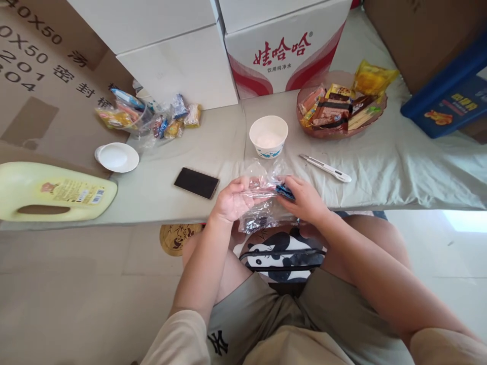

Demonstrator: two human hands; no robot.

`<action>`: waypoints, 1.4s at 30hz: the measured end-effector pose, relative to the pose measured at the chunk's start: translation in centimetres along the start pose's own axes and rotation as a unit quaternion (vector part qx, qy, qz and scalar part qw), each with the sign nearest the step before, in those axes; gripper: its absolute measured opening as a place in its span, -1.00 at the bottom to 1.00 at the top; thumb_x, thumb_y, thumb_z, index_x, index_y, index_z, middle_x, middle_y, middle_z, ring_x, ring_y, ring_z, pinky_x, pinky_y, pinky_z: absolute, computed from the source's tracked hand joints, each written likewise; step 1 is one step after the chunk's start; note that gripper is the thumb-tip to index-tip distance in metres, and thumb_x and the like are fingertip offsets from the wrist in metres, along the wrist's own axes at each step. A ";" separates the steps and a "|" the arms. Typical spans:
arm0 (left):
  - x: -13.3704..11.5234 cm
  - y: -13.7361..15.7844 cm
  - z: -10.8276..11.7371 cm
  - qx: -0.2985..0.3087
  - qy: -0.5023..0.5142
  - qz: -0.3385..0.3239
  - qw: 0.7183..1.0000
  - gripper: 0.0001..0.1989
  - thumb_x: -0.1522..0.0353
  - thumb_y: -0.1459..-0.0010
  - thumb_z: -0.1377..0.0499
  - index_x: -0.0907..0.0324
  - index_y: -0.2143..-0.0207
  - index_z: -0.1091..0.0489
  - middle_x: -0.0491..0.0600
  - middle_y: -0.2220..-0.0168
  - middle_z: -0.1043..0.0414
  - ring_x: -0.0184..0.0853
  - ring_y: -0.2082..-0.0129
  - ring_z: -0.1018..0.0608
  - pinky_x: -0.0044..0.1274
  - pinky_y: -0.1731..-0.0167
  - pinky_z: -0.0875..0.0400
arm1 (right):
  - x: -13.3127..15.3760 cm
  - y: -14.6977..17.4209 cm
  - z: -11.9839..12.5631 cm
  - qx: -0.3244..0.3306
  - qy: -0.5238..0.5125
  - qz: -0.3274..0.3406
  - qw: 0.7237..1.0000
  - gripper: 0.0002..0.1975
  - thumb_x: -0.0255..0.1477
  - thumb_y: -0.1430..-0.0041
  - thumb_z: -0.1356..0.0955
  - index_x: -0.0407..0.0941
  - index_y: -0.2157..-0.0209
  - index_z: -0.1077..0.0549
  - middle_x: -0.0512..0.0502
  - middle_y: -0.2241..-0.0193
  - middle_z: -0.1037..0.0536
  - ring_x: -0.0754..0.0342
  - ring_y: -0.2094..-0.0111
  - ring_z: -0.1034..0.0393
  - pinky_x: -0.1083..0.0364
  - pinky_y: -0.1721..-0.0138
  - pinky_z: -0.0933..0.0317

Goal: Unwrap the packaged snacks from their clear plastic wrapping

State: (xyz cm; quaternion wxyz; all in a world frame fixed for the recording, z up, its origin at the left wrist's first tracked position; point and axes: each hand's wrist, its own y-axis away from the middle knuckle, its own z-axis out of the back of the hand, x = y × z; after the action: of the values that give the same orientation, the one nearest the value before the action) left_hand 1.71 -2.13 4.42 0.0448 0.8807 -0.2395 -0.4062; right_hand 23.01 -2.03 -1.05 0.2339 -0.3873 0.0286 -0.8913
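Between my hands, at the front edge of the cloth-covered surface, is a crinkled clear plastic bag. My left hand is closed on the bag's gathered film. In my right hand is a small blue-and-black packet, pinched between thumb and fingers; its kind is not clear, and it touches the plastic. Just beyond the hands stands a white paper bowl with a blue pattern. A white utility knife lies to the right, and a dark phone to the left.
A pinkish clear bowl of packaged snacks sits at the back right, near a blue box. On the left are a pale yellow jug, a small white bowl and bagged snacks. White cartons line the back.
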 end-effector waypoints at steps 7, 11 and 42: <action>-1.3 -0.8 0.6 -0.126 0.075 -0.104 0.984 -0.79 0.34 0.03 -0.15 0.15 0.60 -0.16 -0.11 0.43 -0.52 -0.20 0.23 -0.63 -0.26 0.09 -0.51 | -0.3 -0.9 0.8 -0.004 -0.158 -0.080 0.984 -0.58 -0.09 -0.27 -0.24 -0.12 0.13 -0.50 -0.12 0.26 -0.61 -0.09 0.22 -0.50 -0.04 0.15 -0.38; -1.6 -1.2 1.3 -0.184 0.063 -0.129 0.972 -0.81 0.36 0.06 -0.18 0.15 0.57 -0.17 -0.13 0.50 -0.44 -0.34 0.41 -0.59 -0.44 0.28 -0.52 | -0.9 0.2 0.9 -0.111 -0.142 -0.123 0.976 -0.53 -0.02 -0.26 -0.22 -0.13 0.20 -0.48 -0.15 0.29 -0.58 -0.11 0.23 -0.48 -0.08 0.15 -0.37; -2.3 -1.5 2.9 -0.192 -0.060 -0.132 0.971 -0.79 0.40 0.12 -0.20 0.16 0.65 -0.19 -0.14 0.59 -0.29 -0.47 0.56 -0.37 -0.62 0.53 -0.29 | -7.4 -13.5 17.6 0.059 0.318 -0.129 0.937 -0.63 -0.51 -0.03 -0.47 -0.24 0.09 -0.44 -0.26 0.26 -0.55 0.18 0.48 -0.13 0.03 0.32 -0.03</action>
State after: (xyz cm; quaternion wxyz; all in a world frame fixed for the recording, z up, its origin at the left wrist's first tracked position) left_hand -1.17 0.56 3.70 0.1442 0.8534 -0.0407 -0.4993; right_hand 34.45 15.54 9.40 0.1178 -0.0694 -0.0011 -0.9906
